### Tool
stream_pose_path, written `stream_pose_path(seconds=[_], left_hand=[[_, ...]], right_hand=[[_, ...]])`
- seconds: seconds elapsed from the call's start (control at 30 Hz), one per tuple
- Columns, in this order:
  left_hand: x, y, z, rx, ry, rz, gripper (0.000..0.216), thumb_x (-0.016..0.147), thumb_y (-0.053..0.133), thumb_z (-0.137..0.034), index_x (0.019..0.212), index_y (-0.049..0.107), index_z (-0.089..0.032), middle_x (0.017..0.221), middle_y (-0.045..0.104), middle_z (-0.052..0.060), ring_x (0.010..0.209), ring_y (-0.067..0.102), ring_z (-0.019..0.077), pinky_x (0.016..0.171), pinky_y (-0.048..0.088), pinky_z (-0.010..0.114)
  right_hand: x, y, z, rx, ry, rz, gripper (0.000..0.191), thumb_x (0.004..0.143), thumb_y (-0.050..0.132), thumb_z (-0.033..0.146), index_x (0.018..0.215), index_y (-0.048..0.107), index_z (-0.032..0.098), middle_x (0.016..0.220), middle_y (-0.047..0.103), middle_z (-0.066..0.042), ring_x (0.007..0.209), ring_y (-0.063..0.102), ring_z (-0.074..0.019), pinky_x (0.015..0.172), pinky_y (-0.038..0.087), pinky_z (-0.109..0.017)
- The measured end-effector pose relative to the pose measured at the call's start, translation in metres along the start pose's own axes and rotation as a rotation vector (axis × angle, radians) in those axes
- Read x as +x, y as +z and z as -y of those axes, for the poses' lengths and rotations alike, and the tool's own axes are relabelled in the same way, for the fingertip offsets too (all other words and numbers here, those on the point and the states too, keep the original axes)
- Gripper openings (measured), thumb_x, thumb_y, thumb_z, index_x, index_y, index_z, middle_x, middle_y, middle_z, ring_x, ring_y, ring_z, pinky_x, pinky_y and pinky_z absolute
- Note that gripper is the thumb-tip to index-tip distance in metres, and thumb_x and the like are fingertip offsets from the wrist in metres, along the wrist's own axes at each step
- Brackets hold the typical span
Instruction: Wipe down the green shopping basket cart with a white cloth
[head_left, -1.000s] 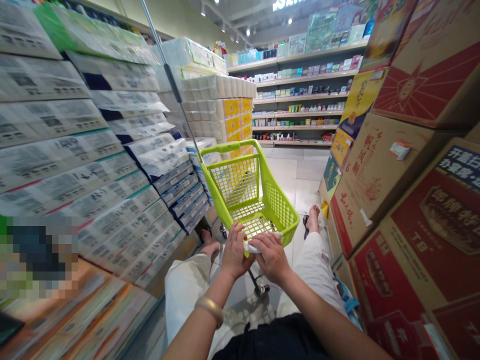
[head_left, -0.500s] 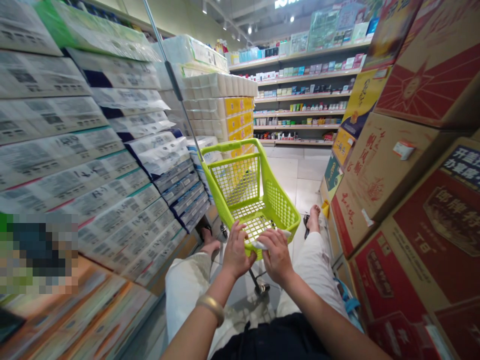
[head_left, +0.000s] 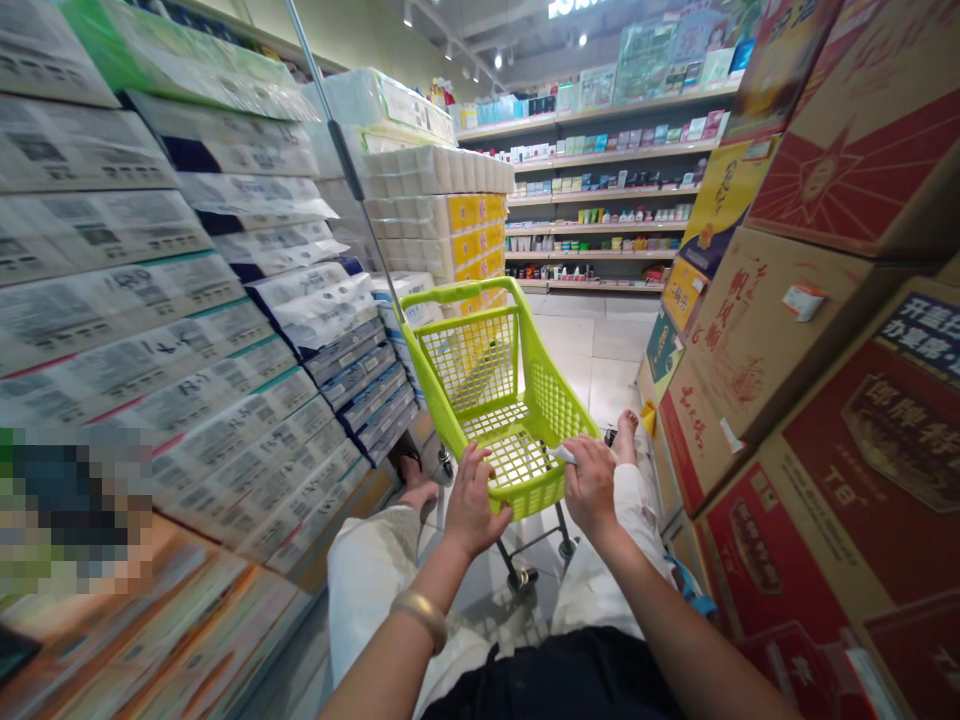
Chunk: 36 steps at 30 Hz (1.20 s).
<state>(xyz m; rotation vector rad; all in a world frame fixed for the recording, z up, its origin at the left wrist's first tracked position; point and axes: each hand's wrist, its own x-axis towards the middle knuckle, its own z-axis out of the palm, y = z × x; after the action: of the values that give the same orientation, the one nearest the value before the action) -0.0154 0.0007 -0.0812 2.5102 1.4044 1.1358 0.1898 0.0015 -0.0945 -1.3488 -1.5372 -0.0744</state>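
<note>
**Lime-green basket [head_left: 559, 405] gripped at its near end**

Smooth moulded plastic with square-mesh openings, the basket stands on a dark metal frame [head_left: 529, 545] with casters, between the person's legs. The left hand [head_left: 471, 505] has its fingers curled over the near rim, clamped on it. The right hand [head_left: 592, 485] has its fingers closed around a small white wad [head_left: 562, 455] at the near right corner. A slim metal pole [head_left: 346, 162] slants up beyond the far left corner.

Pale, glossy floor tiles [head_left: 615, 345] run to stocked shelves [head_left: 600, 212]. Film-wrapped paper packs [head_left: 150, 325] wall the left; red and brown cardboard cartons [head_left: 750, 310] wall the right. Bare tiles lie ahead and right of the basket, narrowing beside the right foot [head_left: 627, 435].
</note>
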Motion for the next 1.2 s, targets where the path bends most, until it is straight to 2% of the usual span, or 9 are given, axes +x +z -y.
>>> stream_pose_path(seconds=[0.23,0.37,0.47,0.57,0.67,0.8,0.9,1.03,1.2], left_hand=[[-0.001,0.000,0.006,-0.002,0.053,-0.002,0.032,0.070,0.060,-0.024,0.095,0.040,-0.022,0.122,0.047,0.013,0.134,0.032,0.0348,0.107,0.037,0.054],[-0.001,0.000,0.005,0.008,0.025,0.003,0.037,0.064,0.061,-0.018,0.094,0.040,-0.022,0.122,0.047,0.013,0.134,0.031,0.0353,0.108,0.036,0.055],[0.000,0.000,0.002,0.007,0.009,0.010,0.041,0.059,0.062,-0.014,0.093,0.040,-0.022,0.122,0.047,0.012,0.134,0.032,0.0356,0.109,0.036,0.055],[0.001,0.001,-0.001,0.005,-0.001,0.007,0.041,0.059,0.062,-0.014,0.092,0.040,-0.023,0.123,0.047,0.012,0.134,0.032,0.0355,0.109,0.036,0.055],[0.001,0.002,-0.001,0.005,-0.009,0.003,0.041,0.059,0.062,-0.014,0.092,0.039,-0.023,0.123,0.047,0.012,0.134,0.031,0.0354,0.109,0.035,0.055],[0.000,0.002,0.003,-0.006,0.012,0.010,0.035,0.066,0.060,-0.020,0.094,0.040,-0.022,0.123,0.047,0.012,0.134,0.032,0.0347,0.109,0.036,0.055],[0.000,0.001,0.005,-0.011,0.019,0.019,0.032,0.069,0.059,-0.024,0.094,0.040,-0.022,0.122,0.047,0.013,0.134,0.032,0.0349,0.108,0.036,0.056],[0.001,0.000,0.005,0.000,0.010,0.012,0.035,0.065,0.061,-0.020,0.094,0.041,-0.022,0.122,0.047,0.012,0.135,0.032,0.0351,0.108,0.036,0.055],[0.002,0.001,0.000,0.005,-0.020,0.024,0.041,0.058,0.062,-0.014,0.093,0.041,-0.023,0.123,0.048,0.011,0.134,0.032,0.0356,0.108,0.036,0.056]], right_hand=[[-0.019,0.016,0.058,0.134,-0.260,0.279,0.025,0.084,0.048,0.013,0.100,0.061,0.025,0.101,0.064,-0.002,0.105,0.053,-0.0197,0.105,0.029,-0.038],[-0.006,0.004,0.031,0.074,-0.240,0.248,0.027,0.082,0.047,0.012,0.101,0.062,0.024,0.101,0.065,-0.003,0.102,0.054,-0.0201,0.103,0.032,-0.038],[0.004,-0.006,0.000,0.004,-0.125,0.138,0.026,0.084,0.045,0.014,0.101,0.062,0.023,0.104,0.064,-0.005,0.107,0.053,-0.0221,0.105,0.030,-0.042],[0.006,-0.006,-0.011,-0.015,-0.025,0.043,0.025,0.085,0.042,0.015,0.099,0.062,0.022,0.103,0.063,-0.006,0.110,0.051,-0.0236,0.106,0.029,-0.044],[-0.004,0.004,0.009,0.010,-0.022,0.033,0.024,0.085,0.042,0.014,0.097,0.062,0.021,0.101,0.063,-0.006,0.110,0.050,-0.0234,0.106,0.027,-0.045],[-0.018,0.015,0.049,0.108,-0.202,0.221,0.025,0.084,0.047,0.013,0.101,0.061,0.024,0.103,0.064,-0.003,0.109,0.051,-0.0207,0.108,0.025,-0.041],[-0.018,0.014,0.059,0.146,-0.281,0.305,0.027,0.084,0.049,0.014,0.105,0.061,0.025,0.105,0.064,-0.003,0.108,0.053,-0.0196,0.106,0.029,-0.038],[-0.008,0.003,0.036,0.110,-0.284,0.296,0.029,0.084,0.047,0.012,0.106,0.062,0.025,0.105,0.065,-0.004,0.106,0.054,-0.0201,0.103,0.032,-0.038],[0.002,-0.007,0.001,-0.014,-0.109,0.116,0.026,0.085,0.046,0.014,0.102,0.063,0.022,0.105,0.064,-0.005,0.106,0.053,-0.0223,0.102,0.031,-0.041]])
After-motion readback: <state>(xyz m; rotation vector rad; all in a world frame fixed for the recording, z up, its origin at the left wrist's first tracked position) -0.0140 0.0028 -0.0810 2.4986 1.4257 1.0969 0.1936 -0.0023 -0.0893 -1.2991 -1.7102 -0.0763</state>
